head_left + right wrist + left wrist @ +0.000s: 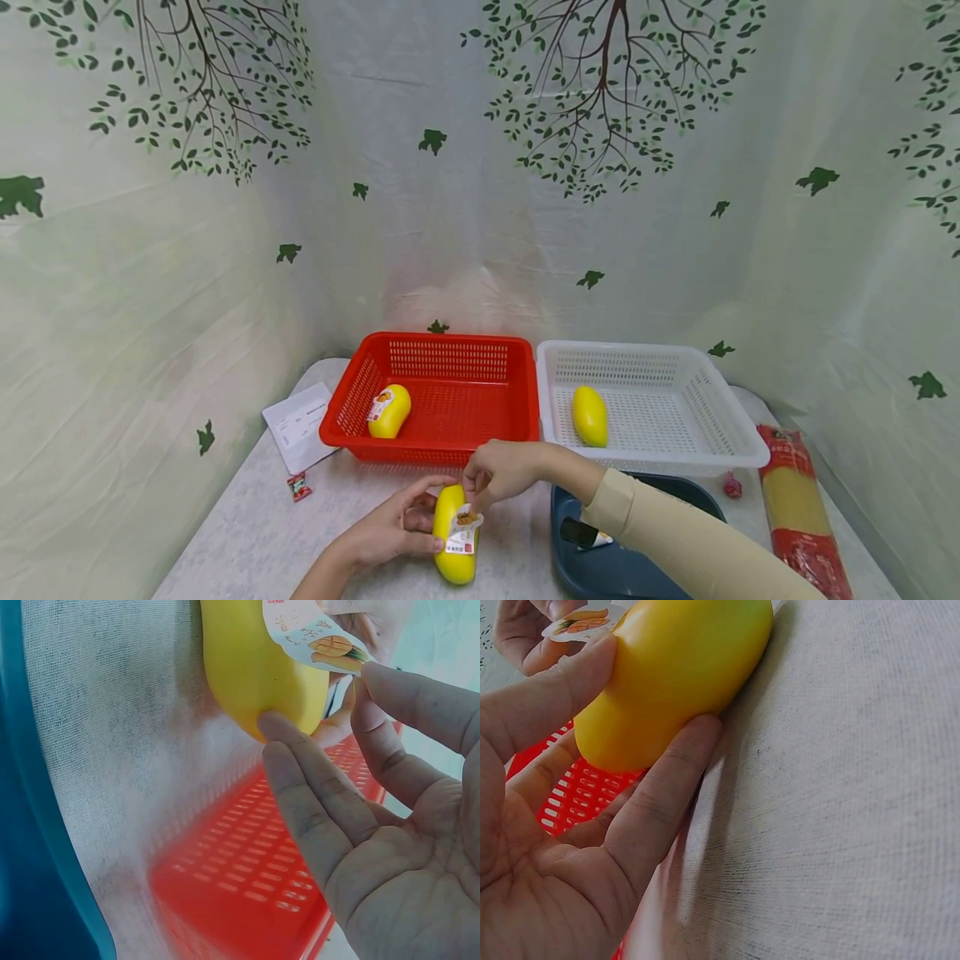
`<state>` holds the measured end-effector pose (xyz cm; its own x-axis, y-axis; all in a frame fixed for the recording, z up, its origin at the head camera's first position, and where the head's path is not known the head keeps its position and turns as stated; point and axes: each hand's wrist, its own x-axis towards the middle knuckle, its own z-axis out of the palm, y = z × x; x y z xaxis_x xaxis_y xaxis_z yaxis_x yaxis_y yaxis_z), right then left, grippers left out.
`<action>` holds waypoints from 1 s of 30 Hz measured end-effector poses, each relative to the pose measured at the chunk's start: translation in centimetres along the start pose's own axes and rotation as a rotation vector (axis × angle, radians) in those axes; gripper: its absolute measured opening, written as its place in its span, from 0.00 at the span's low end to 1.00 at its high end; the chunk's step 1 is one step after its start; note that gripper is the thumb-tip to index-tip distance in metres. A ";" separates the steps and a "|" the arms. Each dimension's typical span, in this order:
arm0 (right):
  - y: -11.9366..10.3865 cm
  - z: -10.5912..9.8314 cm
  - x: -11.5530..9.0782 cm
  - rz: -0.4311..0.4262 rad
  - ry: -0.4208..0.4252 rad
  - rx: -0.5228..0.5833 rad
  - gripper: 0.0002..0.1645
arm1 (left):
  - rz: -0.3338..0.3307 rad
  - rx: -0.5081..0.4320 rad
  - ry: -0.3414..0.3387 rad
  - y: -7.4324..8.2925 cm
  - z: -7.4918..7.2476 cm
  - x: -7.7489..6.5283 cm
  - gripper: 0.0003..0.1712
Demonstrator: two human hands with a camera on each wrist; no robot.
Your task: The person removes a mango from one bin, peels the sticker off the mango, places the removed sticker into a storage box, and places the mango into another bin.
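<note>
A yellow mango (446,515) lies on the table in front of the red basket (450,454). My left hand (390,527) holds it from the left, with thumb and fingers on its sides, as the left wrist view shows. The mango carries a white label (311,634) printed with a picture of the fruit. Between thumb and forefinger, my right hand (501,471) pinches one end of this label. That end stands away from the skin, while the rest appears to lie on the mango. Two other fingers of the right hand touch or nearly touch the mango's end.
Another labelled mango (397,410) lies in the red basket. A mango with no visible label (590,417) sits in the white basket (652,462). Beneath the right forearm is a dark blue tray (566,567) holding a black-capped object (577,533). Paper (300,429), wrapped sweets and a noodle-like packet (802,500) lie around.
</note>
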<state>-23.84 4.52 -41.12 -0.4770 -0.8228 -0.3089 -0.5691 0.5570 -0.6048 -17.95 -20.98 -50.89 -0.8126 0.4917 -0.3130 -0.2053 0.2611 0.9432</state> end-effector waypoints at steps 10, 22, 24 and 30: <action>-0.1 0.0 -0.3 0.007 0.000 0.036 0.04 | 0.005 -0.017 -0.011 -0.1 0.0 0.0 0.49; 0.2 0.0 -0.3 0.007 -0.001 0.041 0.05 | 0.014 -0.039 -0.025 -0.3 -0.1 0.1 0.49; 0.2 0.0 -0.3 0.006 -0.003 0.045 0.04 | 0.018 -0.042 -0.029 -0.2 -0.1 0.1 0.49; 0.2 0.1 -0.4 0.012 -0.003 0.052 0.05 | 0.026 -0.049 -0.036 -0.3 -0.1 0.1 0.49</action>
<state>-23.68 4.96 -41.14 -0.4814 -0.8167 -0.3181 -0.5277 0.5598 -0.6389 -18.01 -21.06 -51.19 -0.7978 0.5278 -0.2915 -0.2115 0.2078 0.9550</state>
